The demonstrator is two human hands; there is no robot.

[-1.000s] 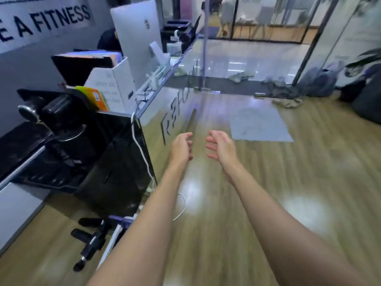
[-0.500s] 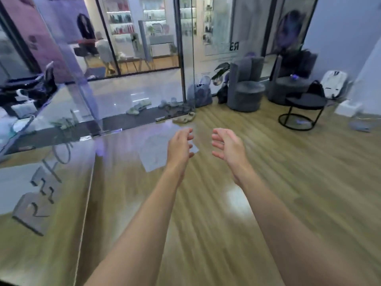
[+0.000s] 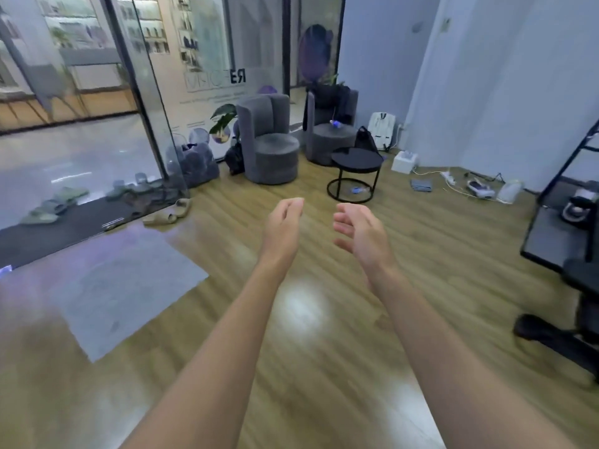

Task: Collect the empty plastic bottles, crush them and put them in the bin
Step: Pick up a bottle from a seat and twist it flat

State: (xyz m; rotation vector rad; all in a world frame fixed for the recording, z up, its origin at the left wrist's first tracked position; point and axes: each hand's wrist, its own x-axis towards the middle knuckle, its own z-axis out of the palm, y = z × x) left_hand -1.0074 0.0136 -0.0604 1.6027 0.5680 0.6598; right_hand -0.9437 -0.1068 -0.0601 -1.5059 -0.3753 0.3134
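1. The left hand (image 3: 283, 226) and the right hand (image 3: 358, 231) reach forward over the wooden floor (image 3: 324, 367), side by side but not touching, palms turned towards each other.
2. Both hands are released: the fingers hang loosely curled and grasp nothing.
3. Ahead of the hands, a small clear item with blue on it, apparently a plastic bottle (image 3: 356, 190), lies on the floor under the round black side table (image 3: 356, 158), inside its ring base. It is too blurred to be sure.
4. A second bottle (image 3: 335, 124), also blurred and blue-tinted, rests on the seat of the right grey armchair (image 3: 327, 140).
5. The left grey armchair (image 3: 270, 147) stands beside it, with a leafy plant (image 3: 223, 116) just to its left.
6. A glass door (image 3: 146, 92) stands at the left, with beige slippers (image 3: 168, 215) on the floor near its foot and a grey mat (image 3: 120, 293) closer in.
7. By the far wall sit a white box (image 3: 403, 162) and a power strip (image 3: 449, 178) with loose cables.
8. A black shelf frame (image 3: 557, 222) stands at the right edge.
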